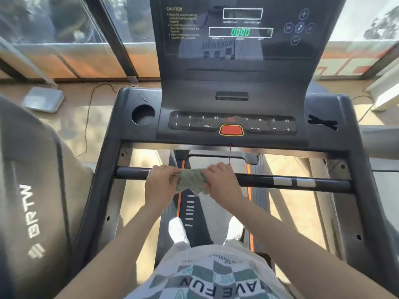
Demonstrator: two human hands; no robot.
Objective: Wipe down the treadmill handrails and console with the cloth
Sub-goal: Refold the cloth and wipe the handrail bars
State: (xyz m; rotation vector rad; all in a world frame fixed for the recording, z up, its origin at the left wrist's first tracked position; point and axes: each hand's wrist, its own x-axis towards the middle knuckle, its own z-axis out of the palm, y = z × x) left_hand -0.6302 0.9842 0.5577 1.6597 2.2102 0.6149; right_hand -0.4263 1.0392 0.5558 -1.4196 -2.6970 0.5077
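Cross bar [280, 181]: dark horizontal handrail spanning the treadmill frame, taken here as the landmark. Cloth [192, 180]: pale green, bunched and draped over the bar left of its middle, one edge hanging below it. Left hand [160, 183]: fingers curled closed over the bar and the cloth's left end. Right hand [222, 182]: fingers curled closed over the bar and the cloth's right end; both hands touch the cloth, which is stretched between them. Two pale grip strips [294, 182] lie on the bar to the right of the hands. Console [233, 124]: beyond the bar, with a red button [231, 130] and a green "0000" readout [240, 32]. Belt [218, 203]: below the bar, shoes [177, 230] standing on it.
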